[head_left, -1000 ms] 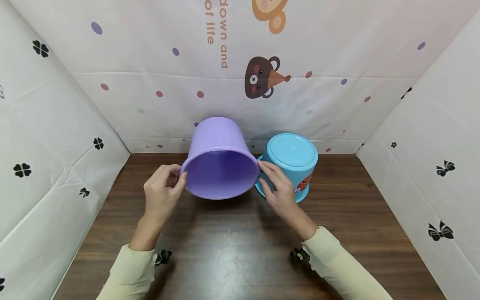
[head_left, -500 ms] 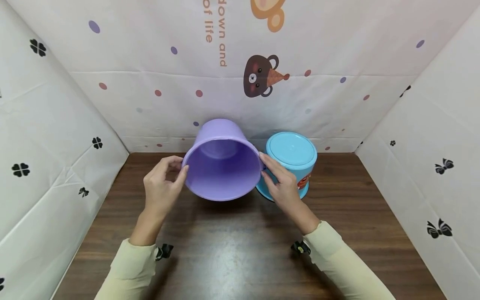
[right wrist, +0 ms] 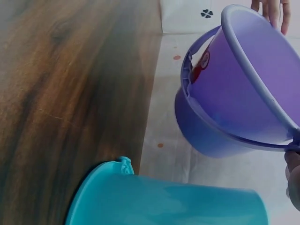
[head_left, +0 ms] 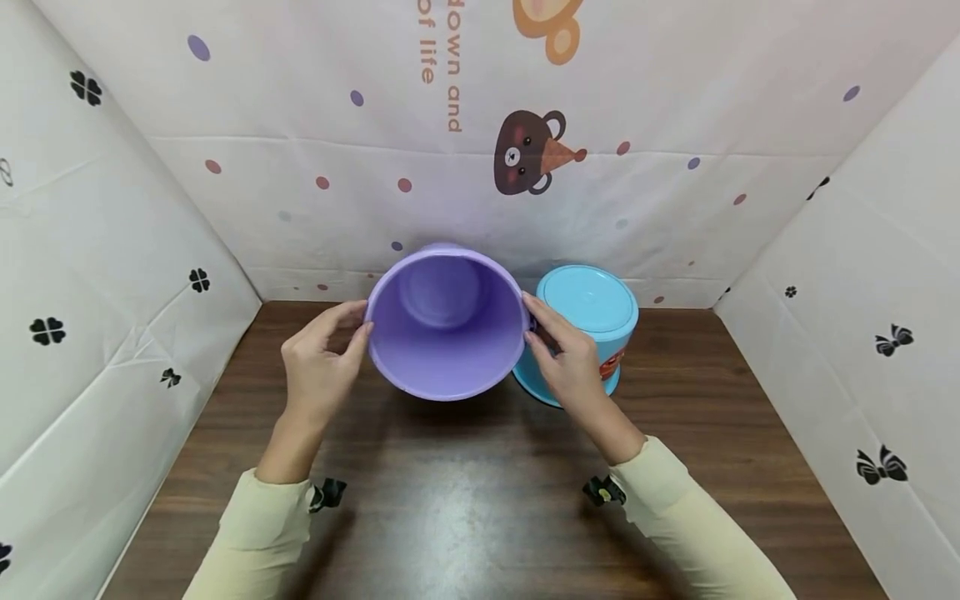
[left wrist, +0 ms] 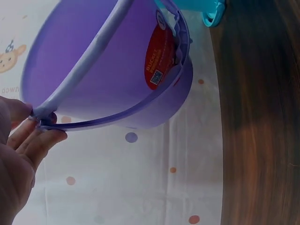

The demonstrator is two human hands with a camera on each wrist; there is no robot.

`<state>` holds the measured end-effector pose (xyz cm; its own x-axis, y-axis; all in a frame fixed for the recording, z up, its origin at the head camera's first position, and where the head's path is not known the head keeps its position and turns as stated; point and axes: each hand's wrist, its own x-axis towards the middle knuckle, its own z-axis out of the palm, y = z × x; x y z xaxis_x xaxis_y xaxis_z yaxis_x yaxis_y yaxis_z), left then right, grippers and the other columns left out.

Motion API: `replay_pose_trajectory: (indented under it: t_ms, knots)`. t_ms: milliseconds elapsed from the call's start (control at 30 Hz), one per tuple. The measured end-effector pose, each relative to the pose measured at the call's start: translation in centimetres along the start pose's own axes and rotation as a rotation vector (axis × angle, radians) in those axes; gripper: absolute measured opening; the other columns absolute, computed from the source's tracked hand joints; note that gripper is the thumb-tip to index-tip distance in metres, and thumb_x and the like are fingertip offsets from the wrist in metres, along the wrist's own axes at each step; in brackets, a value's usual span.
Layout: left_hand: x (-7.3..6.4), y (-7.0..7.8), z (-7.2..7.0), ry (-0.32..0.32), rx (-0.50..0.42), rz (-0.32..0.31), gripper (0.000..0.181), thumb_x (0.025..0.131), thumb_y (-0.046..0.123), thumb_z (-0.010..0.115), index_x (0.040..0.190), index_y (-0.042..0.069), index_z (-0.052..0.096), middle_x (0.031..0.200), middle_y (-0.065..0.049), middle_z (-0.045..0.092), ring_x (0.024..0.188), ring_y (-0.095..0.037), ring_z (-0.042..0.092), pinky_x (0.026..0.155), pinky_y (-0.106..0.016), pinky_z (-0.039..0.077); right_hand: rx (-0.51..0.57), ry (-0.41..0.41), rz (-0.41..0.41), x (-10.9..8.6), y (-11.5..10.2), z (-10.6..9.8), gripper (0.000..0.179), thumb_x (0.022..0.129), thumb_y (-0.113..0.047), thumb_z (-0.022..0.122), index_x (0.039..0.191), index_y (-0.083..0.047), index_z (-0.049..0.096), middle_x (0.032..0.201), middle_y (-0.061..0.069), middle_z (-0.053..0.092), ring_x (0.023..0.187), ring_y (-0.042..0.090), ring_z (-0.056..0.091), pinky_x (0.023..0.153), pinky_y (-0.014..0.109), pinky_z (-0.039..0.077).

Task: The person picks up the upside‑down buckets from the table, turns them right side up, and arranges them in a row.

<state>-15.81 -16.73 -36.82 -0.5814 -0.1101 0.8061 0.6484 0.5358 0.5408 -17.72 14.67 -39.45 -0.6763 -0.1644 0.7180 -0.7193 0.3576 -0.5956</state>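
Tilted above the table is a purple bucket (head_left: pixel 450 354), its mouth facing the head camera and its inside bottom showing. My left hand (head_left: pixel 318 371) pinches the left side of its rim between thumb and fingers. On the opposite side, my right hand (head_left: pixel 567 358) pinches the rim near a handle joint. The left wrist view shows a red label (left wrist: pixel 158 58) on the bucket's outer wall and a purple handle (left wrist: pixel 126 112) hanging away from the rim. Just right of it, a light blue bucket (head_left: pixel 588 300) stands upside down on the table, partly hidden behind my right hand.
The dark wood table (head_left: pixel 450 500) runs up to a white printed backdrop (head_left: pixel 315 225) close behind both buckets. White patterned sheets rise on the left (head_left: pixel 112 333) and the right (head_left: pixel 847 333).
The purple bucket has tipped so that its mouth faces up more toward the head camera, and its inside bottom has come into view. Both hands keep their hold; the blue bucket stays put.
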Motion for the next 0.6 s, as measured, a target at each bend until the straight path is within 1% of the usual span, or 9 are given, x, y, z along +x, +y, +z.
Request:
replay_pose_trajectory:
  t_ms: [100,167,300,400,467,533,600]
  knots:
    - [0.1,-0.1,0.1,0.006,-0.015,-0.017,0.029,0.078,-0.002,0.076,0.106,0.003,0.073,0.092,-0.012,0.075,0.078,-0.021,0.071,0.064,-0.008,0.052,0.008,0.005,0.038,0.6,-0.3,0.0,0.05,0.088,0.003,0.064,0.136,-0.011,0.056,0.139,0.012,0.056,0.127,0.022,0.056,0.093,0.022,0.051]
    - [0.2,-0.2,0.3,0.004,-0.021,-0.037,0.03,0.078,-0.001,0.076,0.107,0.005,0.074,0.093,-0.011,0.075,0.079,-0.02,0.071,0.066,-0.009,0.053,-0.01,0.014,0.076,1.1,-0.6,-0.1,0.048,0.089,0.001,0.064,0.134,-0.012,0.058,0.137,0.009,0.058,0.125,0.02,0.057,0.092,0.021,0.051]
    - [0.2,-0.4,0.6,-0.006,-0.032,-0.093,0.032,0.079,-0.002,0.075,0.109,0.006,0.073,0.095,-0.012,0.075,0.081,-0.023,0.071,0.07,-0.01,0.053,-0.025,0.01,0.142,2.2,-2.3,-0.4,0.042,0.089,0.002,0.063,0.131,-0.006,0.06,0.133,0.011,0.06,0.122,0.022,0.059,0.091,0.026,0.052]
    - [0.2,-0.4,0.8,-0.01,-0.055,-0.139,0.034,0.078,-0.006,0.073,0.11,0.003,0.072,0.097,-0.015,0.074,0.085,-0.026,0.072,0.072,-0.013,0.055,-0.03,-0.01,0.181,2.9,-3.7,-0.6,0.04,0.09,0.004,0.061,0.129,0.001,0.059,0.131,0.017,0.061,0.12,0.027,0.061,0.09,0.03,0.053]
    - [0.1,-0.4,0.9,-0.019,-0.079,-0.166,0.035,0.077,-0.01,0.071,0.111,-0.001,0.071,0.101,-0.019,0.073,0.09,-0.03,0.071,0.075,-0.016,0.055,-0.03,-0.018,0.21,3.2,-4.2,-0.6,0.039,0.09,0.004,0.061,0.128,0.003,0.059,0.13,0.018,0.061,0.118,0.027,0.061,0.089,0.029,0.054]
    - [0.1,-0.5,0.9,-0.03,-0.08,-0.184,0.036,0.078,-0.013,0.07,0.112,-0.004,0.069,0.104,-0.021,0.072,0.095,-0.033,0.07,0.078,-0.019,0.055,-0.021,-0.019,0.24,3.4,-3.7,-0.5,0.038,0.091,0.003,0.061,0.129,0.001,0.06,0.13,0.017,0.061,0.118,0.027,0.062,0.089,0.027,0.054]
    - [0.0,-0.7,0.9,-0.04,-0.078,-0.19,0.036,0.078,-0.014,0.069,0.113,-0.006,0.068,0.108,-0.023,0.07,0.098,-0.035,0.069,0.08,-0.02,0.055,-0.008,-0.017,0.264,3.4,-2.8,-0.4,0.038,0.091,0.0,0.061,0.129,-0.003,0.06,0.131,0.013,0.061,0.117,0.024,0.062,0.088,0.024,0.054]
